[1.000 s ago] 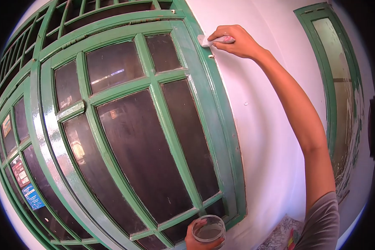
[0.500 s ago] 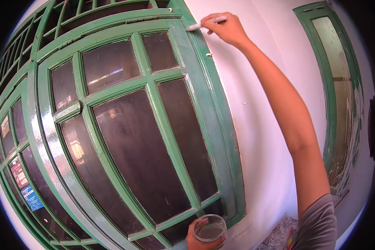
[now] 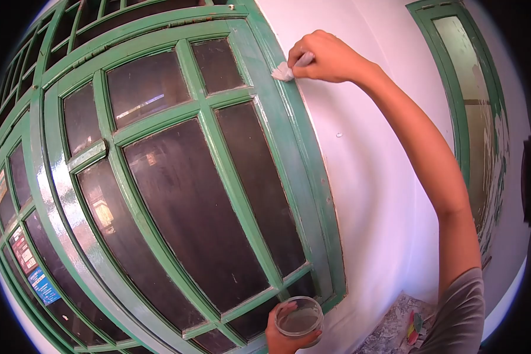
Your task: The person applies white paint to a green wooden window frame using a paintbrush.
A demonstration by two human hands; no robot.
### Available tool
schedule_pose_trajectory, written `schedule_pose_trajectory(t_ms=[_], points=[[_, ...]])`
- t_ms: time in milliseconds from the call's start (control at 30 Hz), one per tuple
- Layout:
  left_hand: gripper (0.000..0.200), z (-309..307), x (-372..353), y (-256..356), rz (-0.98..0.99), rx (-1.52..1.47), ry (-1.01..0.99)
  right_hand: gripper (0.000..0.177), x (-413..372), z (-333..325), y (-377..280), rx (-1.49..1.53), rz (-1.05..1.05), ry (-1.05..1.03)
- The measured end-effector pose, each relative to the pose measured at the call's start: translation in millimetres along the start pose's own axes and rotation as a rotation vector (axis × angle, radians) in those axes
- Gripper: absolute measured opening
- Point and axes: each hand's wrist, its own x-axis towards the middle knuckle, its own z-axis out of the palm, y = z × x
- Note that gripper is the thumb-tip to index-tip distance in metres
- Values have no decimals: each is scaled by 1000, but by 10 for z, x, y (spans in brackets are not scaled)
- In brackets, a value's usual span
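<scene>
While my right hand [image 3: 327, 57] grips the brush [image 3: 284, 71] at twelve o'clock, my left hand [image 3: 275, 336] the cup [image 3: 305, 320] at six, overreaching could smear the wall [image 3: 369, 177]; frame [image 3: 308, 147] contact looks unclear.

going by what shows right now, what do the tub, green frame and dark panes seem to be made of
Tub: probably smooth plastic, judging by its see-through wall, though glass is possible. Green frame: likely painted wood, glossy in places; moulded edges suggest it, but paint hides the material. Dark panes: apparently smooth glass, given their reflections.
</scene>
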Motion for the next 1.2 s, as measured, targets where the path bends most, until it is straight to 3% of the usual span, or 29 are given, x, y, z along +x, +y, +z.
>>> schedule_pose_trajectory(t_ms=[100,233,267,400,533,633,767,933,1033,1167,1200], points=[[101,3,-36,87,1,-8,-14,16,-85,-43,-117,-65,5,-109],[101,-6,-82,101,-2,12,-21,19,-199,-152,-145,153,89,-87],[101,-18,-93,74,-3,-4,-20,20,-191,-252,-163,265,191,-110],[100,-18,-87,172,-27,-53,-14,23,-150,-172,-76,480,300,214],[102,-14,-92,121,-26,-90,-19,26,-228,107,-269,451,433,359],[102,-41,-106,88,-6,-60,-18,26,-329,381,-264,411,410,428],[102,-82,-143,128,-55,-9,-10,27,-606,535,-294,346,361,343],[101,-115,-131,135,-48,-17,13,19,-733,274,-292,634,472,322],[100,-99,-119,211,-87,21,13,20,-642,239,-312,597,533,424],[102,-57,-120,216,-59,34,8,21,-566,579,-171,568,433,477],[102,-52,-113,215,-43,11,13,23,-608,609,-189,435,403,435]])
